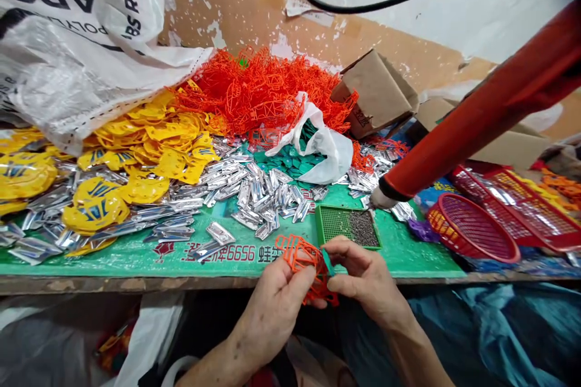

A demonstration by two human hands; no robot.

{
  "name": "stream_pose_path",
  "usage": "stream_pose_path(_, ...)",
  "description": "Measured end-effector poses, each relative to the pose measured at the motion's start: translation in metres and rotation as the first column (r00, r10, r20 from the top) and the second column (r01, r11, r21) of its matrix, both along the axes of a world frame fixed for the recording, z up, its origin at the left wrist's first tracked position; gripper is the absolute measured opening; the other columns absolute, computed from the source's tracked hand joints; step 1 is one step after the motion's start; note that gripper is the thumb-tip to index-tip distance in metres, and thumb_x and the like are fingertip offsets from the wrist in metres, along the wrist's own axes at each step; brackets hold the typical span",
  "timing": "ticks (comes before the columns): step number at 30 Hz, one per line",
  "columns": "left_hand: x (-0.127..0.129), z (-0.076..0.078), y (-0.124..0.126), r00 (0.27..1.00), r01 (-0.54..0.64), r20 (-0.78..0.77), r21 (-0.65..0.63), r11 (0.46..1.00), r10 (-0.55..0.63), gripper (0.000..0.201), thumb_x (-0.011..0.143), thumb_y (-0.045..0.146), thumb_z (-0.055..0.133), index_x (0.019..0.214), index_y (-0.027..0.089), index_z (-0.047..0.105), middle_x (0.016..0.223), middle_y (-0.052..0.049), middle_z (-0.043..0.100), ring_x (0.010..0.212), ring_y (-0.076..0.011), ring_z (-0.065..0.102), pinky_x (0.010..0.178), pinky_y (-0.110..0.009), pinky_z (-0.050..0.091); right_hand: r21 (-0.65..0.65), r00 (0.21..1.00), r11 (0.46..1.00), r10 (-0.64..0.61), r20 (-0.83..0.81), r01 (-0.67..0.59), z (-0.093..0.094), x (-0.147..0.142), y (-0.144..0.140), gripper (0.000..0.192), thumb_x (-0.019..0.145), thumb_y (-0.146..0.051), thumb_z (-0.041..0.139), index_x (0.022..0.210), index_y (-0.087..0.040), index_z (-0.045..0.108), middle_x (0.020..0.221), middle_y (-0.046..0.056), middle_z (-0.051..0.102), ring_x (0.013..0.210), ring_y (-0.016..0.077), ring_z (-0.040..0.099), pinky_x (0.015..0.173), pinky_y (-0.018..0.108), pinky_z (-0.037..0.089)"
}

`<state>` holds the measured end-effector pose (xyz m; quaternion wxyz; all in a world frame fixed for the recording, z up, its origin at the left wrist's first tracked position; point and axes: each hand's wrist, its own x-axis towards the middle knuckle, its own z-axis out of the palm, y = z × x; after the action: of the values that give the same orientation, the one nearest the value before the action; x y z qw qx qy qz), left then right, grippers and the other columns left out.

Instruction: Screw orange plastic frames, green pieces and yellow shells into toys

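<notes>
1. At the near edge of the green-topped table (136, 257), in the head view, the person's left hand (276, 305) is curled around an orange plastic lattice frame (302, 260), fingers closed on its lower part, holding it just off the table's front edge
2. The right hand (363, 281) meets it from the other side, thumb and forefinger pinched shut on a small teal piece (327, 261) pressed against the frame
3. Just behind the hands, on the table, a green tray (347, 227) holds a patch of tiny dark bits in its right half
4. Farther back lies a heap of silver foil packets (254, 190), spreading toward the left edge, where yellow plastic parts (140, 145) are piled
5. Toward the back edge sits a large mound of orange lattice frames (263, 87), with a white plastic bag (324, 148) of green pieces in front of it
6. A white printed sack (72, 24) covers the back left corner; a brown cardboard box (374, 94) stands to the right of the orange mound
7. Near the right edge, red mesh baskets (472, 230) rest on the table, and a co-worker's orange sleeve (490, 121) reaches down across them toward the green tray
</notes>
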<state>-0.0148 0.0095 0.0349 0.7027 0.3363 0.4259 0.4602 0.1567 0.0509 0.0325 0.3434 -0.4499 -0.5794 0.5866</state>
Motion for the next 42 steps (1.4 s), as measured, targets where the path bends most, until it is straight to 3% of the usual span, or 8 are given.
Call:
stream_pose_path(3,-0.003,-0.001,-0.001,1.0,-0.003,0.027,-0.002,1.0,0.003,0.02,0.089,0.027,0.052,0.085,0.017,0.068,0.077,-0.004,0.066,0.069,-0.0158,0.06,0.066,-0.026,0.051,0.156,0.99,0.988,-0.025,0.139,0.003,0.009,-0.008,-0.006,0.027,0.068,-0.033,0.079,0.092,-0.023,0.071,0.088,0.001,0.057,0.084,0.0173,0.052,0.077,0.031,0.043)
stream_pose_path(8,-0.005,-0.007,-0.002,0.997,0.014,0.082,0.003,1.0,-0.014,0.02,0.089,0.029,0.051,0.082,0.017,0.066,0.075,-0.002,0.06,0.07,-0.0151,0.056,0.067,-0.026,0.047,0.308,0.962,0.951,-0.057,0.268,-0.029,0.017,-0.018,-0.013,0.024,0.073,-0.027,0.075,0.095,-0.022,0.067,0.09,0.003,0.058,0.085,0.0181,0.055,0.067,0.029,0.046)
stream_pose_path(12,-0.006,-0.01,-0.002,0.995,0.02,0.095,0.004,1.0,-0.02,0.021,0.09,0.03,0.051,0.08,0.018,0.065,0.072,0.0,0.057,0.07,-0.0141,0.052,0.069,-0.025,0.043,0.446,0.938,0.892,-0.089,0.336,-0.076,0.014,-0.018,-0.014,0.028,0.074,-0.023,0.075,0.099,-0.021,0.064,0.091,0.004,0.058,0.086,0.019,0.053,0.07,0.032,0.046)
stream_pose_path(19,-0.003,-0.012,-0.001,0.981,-0.061,0.184,-0.049,0.997,0.069,0.018,0.086,0.027,0.058,0.097,0.019,0.07,0.083,-0.002,0.066,0.07,-0.0145,0.054,0.068,-0.025,0.043,0.618,0.899,0.779,-0.193,0.393,-0.103,0.012,-0.02,-0.016,0.033,0.074,-0.018,0.073,0.106,-0.019,0.062,0.089,0.005,0.056,0.085,0.0207,0.05,0.071,0.036,0.044)
stream_pose_path(22,0.0,-0.011,0.0,0.967,-0.082,0.236,-0.089,0.993,0.101,0.017,0.086,0.024,0.058,0.097,0.018,0.07,0.085,-0.002,0.068,0.074,-0.0152,0.058,0.069,-0.025,0.044,0.621,0.884,0.776,-0.208,0.418,-0.111,0.012,-0.02,-0.016,0.033,0.074,-0.018,0.073,0.106,-0.019,0.063,0.087,0.004,0.056,0.084,0.0205,0.05,0.071,0.036,0.043)
stream_pose_path(25,0.002,-0.008,0.002,0.955,-0.109,0.265,-0.109,0.988,0.134,0.016,0.085,0.022,0.059,0.095,0.017,0.071,0.083,-0.003,0.069,0.077,-0.0163,0.061,0.07,-0.025,0.046,0.574,0.881,0.809,-0.178,0.439,-0.123,0.012,-0.02,-0.016,0.033,0.075,-0.025,0.073,0.106,-0.02,0.065,0.084,0.004,0.055,0.082,0.0201,0.049,0.07,0.036,0.044)
stream_pose_path(31,0.002,-0.01,0.0,0.925,-0.176,0.307,-0.169,0.97,0.222,0.008,0.076,0.022,0.072,0.081,0.016,0.071,0.077,0.0,0.068,0.068,-0.0126,0.062,0.065,-0.021,0.048,0.543,0.873,0.828,-0.158,0.462,-0.137,0.012,-0.021,-0.016,0.029,0.077,-0.027,0.071,0.105,-0.021,0.066,0.082,0.004,0.052,0.081,0.0198,0.047,0.068,0.033,0.043)
stream_pose_path(42,0.007,-0.014,0.002,0.911,-0.242,0.297,-0.18,0.954,0.287,0.02,0.067,0.016,0.081,0.085,0.019,0.072,0.083,0.001,0.071,0.074,-0.0111,0.064,0.071,-0.018,0.051,0.552,0.894,0.833,-0.218,0.392,-0.039,0.011,-0.026,-0.017,0.032,0.073,-0.018,0.069,0.105,-0.02,0.067,0.085,0.004,0.05,0.083,0.0195,0.047,0.071,0.033,0.043)
